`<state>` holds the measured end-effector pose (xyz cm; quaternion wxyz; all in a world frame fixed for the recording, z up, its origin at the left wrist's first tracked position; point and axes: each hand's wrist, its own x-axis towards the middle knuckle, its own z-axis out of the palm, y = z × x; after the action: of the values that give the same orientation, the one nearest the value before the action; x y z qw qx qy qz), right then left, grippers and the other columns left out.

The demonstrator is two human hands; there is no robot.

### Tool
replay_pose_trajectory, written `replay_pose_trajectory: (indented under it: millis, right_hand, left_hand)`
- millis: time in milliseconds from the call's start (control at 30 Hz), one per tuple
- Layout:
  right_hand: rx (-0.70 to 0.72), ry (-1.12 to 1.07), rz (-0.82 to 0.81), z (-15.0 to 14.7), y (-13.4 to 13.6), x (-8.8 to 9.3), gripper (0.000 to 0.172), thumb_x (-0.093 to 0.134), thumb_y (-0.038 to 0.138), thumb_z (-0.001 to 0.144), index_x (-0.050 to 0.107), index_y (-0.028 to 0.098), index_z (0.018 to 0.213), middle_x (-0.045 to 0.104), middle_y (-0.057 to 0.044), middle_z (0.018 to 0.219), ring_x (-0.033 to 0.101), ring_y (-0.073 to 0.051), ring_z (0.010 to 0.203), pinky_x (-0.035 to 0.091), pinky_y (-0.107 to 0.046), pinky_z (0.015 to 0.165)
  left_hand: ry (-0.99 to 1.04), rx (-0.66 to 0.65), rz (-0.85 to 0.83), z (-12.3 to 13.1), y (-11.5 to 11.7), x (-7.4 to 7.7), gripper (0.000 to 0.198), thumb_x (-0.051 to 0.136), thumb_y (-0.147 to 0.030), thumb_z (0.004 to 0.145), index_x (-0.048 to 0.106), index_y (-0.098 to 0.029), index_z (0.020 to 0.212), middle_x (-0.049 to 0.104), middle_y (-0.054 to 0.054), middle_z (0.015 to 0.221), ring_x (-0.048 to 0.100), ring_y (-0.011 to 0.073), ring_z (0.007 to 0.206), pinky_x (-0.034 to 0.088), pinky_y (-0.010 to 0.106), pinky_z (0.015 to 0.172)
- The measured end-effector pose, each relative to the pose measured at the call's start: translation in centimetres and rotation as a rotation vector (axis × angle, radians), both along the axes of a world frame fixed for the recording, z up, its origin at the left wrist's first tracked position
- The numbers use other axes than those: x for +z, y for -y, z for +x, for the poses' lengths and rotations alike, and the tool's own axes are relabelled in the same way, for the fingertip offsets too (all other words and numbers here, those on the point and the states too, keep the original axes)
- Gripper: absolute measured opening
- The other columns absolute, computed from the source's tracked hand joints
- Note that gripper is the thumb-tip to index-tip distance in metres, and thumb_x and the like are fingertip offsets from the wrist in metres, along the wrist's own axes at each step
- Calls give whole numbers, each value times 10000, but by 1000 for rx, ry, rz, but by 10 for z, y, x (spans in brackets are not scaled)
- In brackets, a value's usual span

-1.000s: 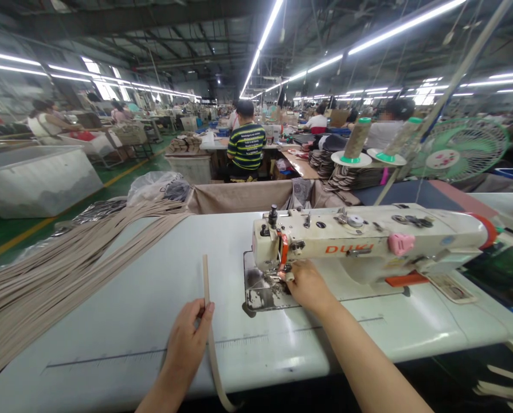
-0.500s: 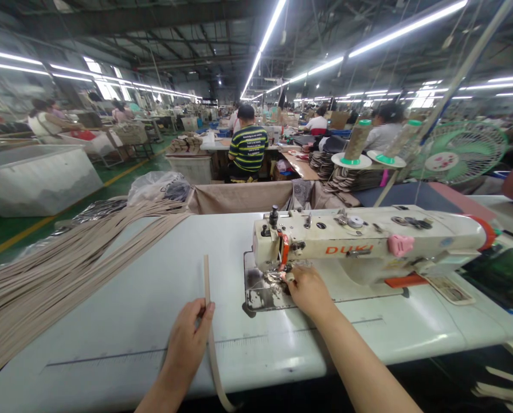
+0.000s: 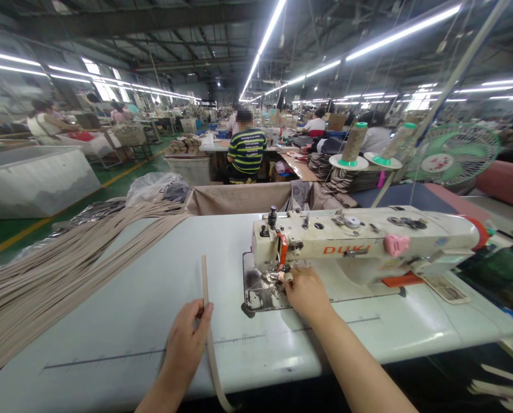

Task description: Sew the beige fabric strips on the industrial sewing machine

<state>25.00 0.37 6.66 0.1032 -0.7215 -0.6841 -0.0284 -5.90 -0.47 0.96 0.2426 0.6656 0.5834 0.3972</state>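
A narrow beige strap (image 3: 210, 338) is pinched between the thumb and fingers of my left hand (image 3: 190, 330). One end points away from me over the white table (image 3: 153, 310), and the other hangs over the front edge. My right hand (image 3: 305, 292) is at the needle area of the sewing machine (image 3: 355, 241), fingers bent beside the presser foot (image 3: 275, 276). Its fingertips are closed around something too small and hidden to name. A ruler scale (image 3: 153, 351) is marked across the tabletop below both hands.
Many long beige straps (image 3: 67, 275) lie across the table's left side. Behind it stands a cloth-lined bin (image 3: 239, 198). Thread cones (image 3: 353, 144) and a green fan (image 3: 449, 158) are at the back right. A person in a striped shirt (image 3: 246, 150) sits ahead.
Both hands keep nearly the same places, the left still pinching the strap. The view has shifted very slightly.
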Motion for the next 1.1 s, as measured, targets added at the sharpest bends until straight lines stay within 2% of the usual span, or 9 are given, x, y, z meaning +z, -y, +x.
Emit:
replay_pose_trajectory:
  millis: [133, 367, 533, 600, 767, 833, 933, 1100]
  right_hand:
    - [-23, -20, 7, 3, 0, 2, 241, 502, 197, 1003, 737, 144, 1006, 765, -151, 1002, 673, -275, 976, 377, -374, 875]
    - [19, -81, -28, 7, -9, 3, 162, 591, 174, 958, 748, 200, 988, 781, -47, 937, 685, -197, 916, 389, -284, 806]
    - [-98, -53, 12, 9, -11, 5, 269, 474, 230, 1045, 732, 156, 1063, 777, -139, 1040, 697, -259, 1005, 391, -336, 834]
    - [-112, -43, 9, 10, -8, 7, 267, 475, 247, 1050, 728, 161, 1065, 781, -139, 1047, 708, -264, 1007, 396, -340, 833]
    - [-173, -28, -35, 8, 9, 10, 293, 474, 319, 1062, 710, 161, 990, 791, -147, 960, 748, -264, 878, 411, -329, 716]
    - [-184, -35, -56, 1, 22, 10, 310, 466, 369, 1070, 700, 187, 976, 793, -114, 880, 758, -255, 818, 405, -318, 656]
    - [-139, -45, -86, -17, 43, 6, 325, 421, 411, 1088, 677, 215, 1050, 790, -75, 817, 769, -253, 789, 417, -312, 626]
    - [-58, 15, -185, -50, 55, -2, 345, 371, 367, 1094, 653, 169, 1072, 783, -117, 798, 779, -278, 767, 466, -316, 625]
  left_hand:
    - [12, -10, -4, -1, 0, -1, 396, 514, -618, 954, 636, -245, 898, 647, 23, 876, 604, 233, 868, 461, 358, 794]
    - [-12, 0, 14, 0, 0, -3, 404, 511, -623, 952, 628, -249, 855, 645, 16, 840, 605, 229, 832, 457, 345, 753]
    - [14, 10, -7, 0, -1, 0, 415, 521, -644, 932, 634, -247, 885, 643, 25, 856, 606, 242, 851, 463, 368, 793]
    - [23, 9, -19, 1, -1, 2, 412, 516, -640, 935, 632, -247, 896, 643, 28, 866, 605, 243, 859, 460, 370, 799]
    - [48, 6, -15, 2, 3, 6, 406, 522, -635, 933, 624, -246, 879, 632, 22, 844, 598, 237, 851, 451, 358, 803]
    - [88, 15, -53, 0, 6, 7, 422, 531, -657, 922, 614, -245, 875, 620, 8, 820, 594, 225, 817, 444, 341, 764]
    - [192, 23, -131, -5, 11, 7, 434, 549, -675, 912, 612, -246, 892, 627, -6, 817, 618, 220, 839, 456, 327, 778]
    - [323, 83, -212, -13, 20, 8, 486, 600, -712, 871, 657, -235, 943, 707, 32, 943, 654, 265, 1007, 494, 361, 901]
